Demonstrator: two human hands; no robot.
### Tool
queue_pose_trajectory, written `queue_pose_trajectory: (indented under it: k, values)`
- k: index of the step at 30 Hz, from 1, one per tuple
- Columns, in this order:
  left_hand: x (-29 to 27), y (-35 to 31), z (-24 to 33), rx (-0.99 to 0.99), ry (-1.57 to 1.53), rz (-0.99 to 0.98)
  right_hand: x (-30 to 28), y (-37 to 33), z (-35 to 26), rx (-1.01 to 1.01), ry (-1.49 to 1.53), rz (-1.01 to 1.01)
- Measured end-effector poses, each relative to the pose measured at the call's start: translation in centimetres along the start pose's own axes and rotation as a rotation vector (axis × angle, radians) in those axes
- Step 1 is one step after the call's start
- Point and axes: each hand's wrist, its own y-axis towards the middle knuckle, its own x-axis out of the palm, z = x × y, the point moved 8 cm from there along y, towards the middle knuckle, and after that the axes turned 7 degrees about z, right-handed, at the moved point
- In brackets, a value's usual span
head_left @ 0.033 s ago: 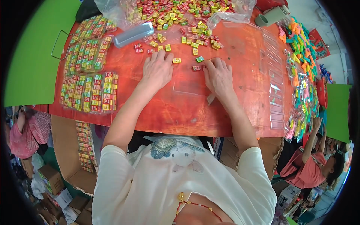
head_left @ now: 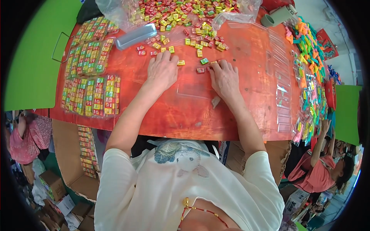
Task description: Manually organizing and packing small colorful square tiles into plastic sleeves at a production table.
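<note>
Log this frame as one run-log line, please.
left hand: flat on orange table, near yellow candy | right hand: fingertips at red candy | candy pile beyond

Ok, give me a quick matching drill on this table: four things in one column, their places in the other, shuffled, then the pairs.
Things:
1. grey oblong plastic lid
2. flat clear packs of sorted small candies
3. heap of loose small wrapped candies in red, yellow and green
4. bright multicoloured plastic toys in clear bags

Places:
A. far middle of the red table
B. right edge of the table
C. left side, in rows
D. just beyond the left hand, toward the left

Pairs: 1-D, 2-C, 3-A, 4-B
</note>
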Motion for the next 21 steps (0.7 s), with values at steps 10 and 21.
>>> queue_pose_trajectory:
  k: [10, 21]
  values:
    - [1.1, 0.6, 2.7, -0.021, 0.033, 0.082, 0.2, 1.7, -0.2, 0.104, -0.013, -0.014]
    - [-0.8, 1.0, 0.3, -0.124, -0.010, 0.113, 3.5, 4.3, -0.6, -0.032, 0.199, -0.077]
